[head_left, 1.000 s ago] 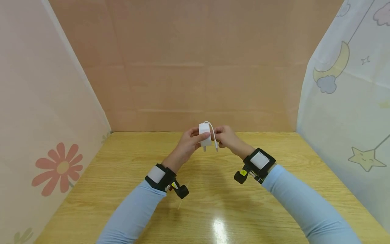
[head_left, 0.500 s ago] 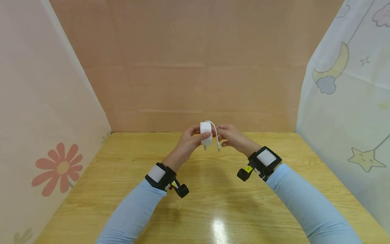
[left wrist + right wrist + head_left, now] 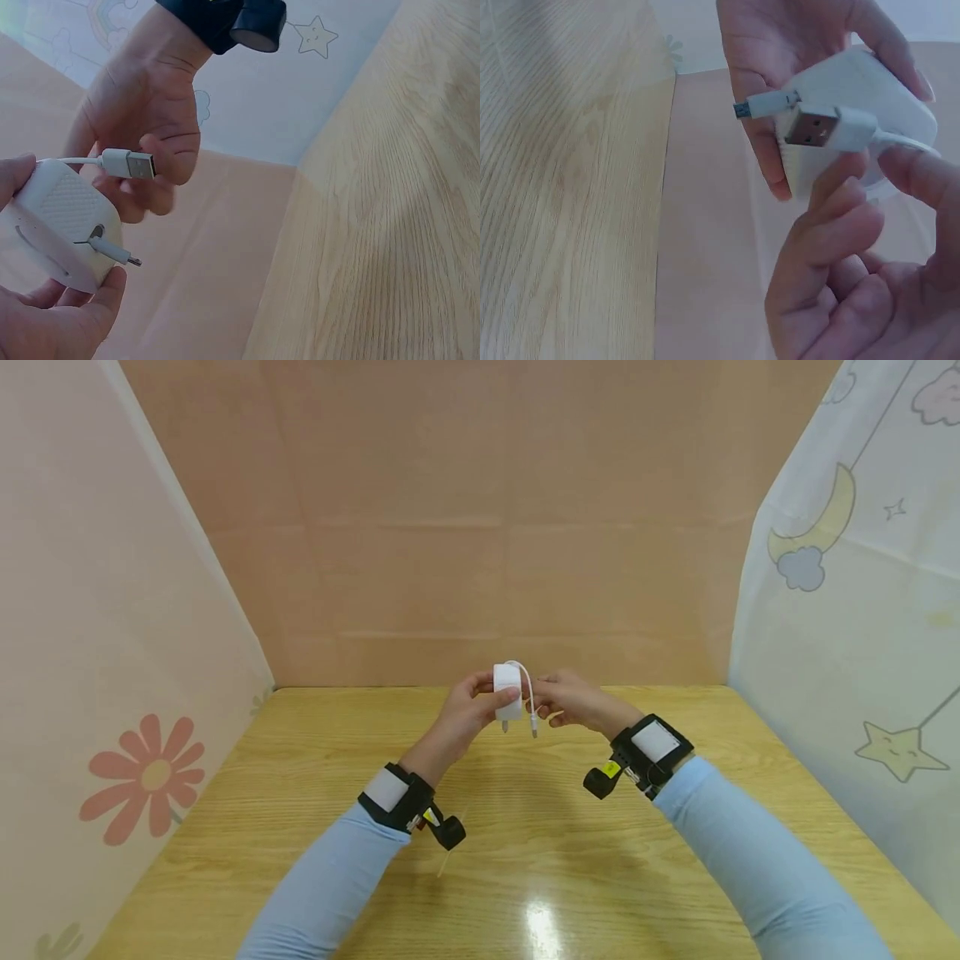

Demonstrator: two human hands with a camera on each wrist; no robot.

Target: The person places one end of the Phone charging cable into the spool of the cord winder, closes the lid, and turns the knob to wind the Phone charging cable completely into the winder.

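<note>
Above the wooden table, my left hand grips a small white charger block. A short white cable loops from its top. My right hand pinches that cable just behind its USB plug, close beside the block. In the left wrist view the block lies between my thumb and fingers; the USB plug points right, and a thin second plug sticks out of the block. In the right wrist view the USB plug sits in front of the block.
A cardboard wall closes the back of the table. A pale curtain with a red flower hangs on the left, and a curtain with a moon and star on the right. Both wrists wear black camera bands.
My right wrist has shifted slightly outward and up while the fingers keep the cable. The left hand and the block have barely moved.
</note>
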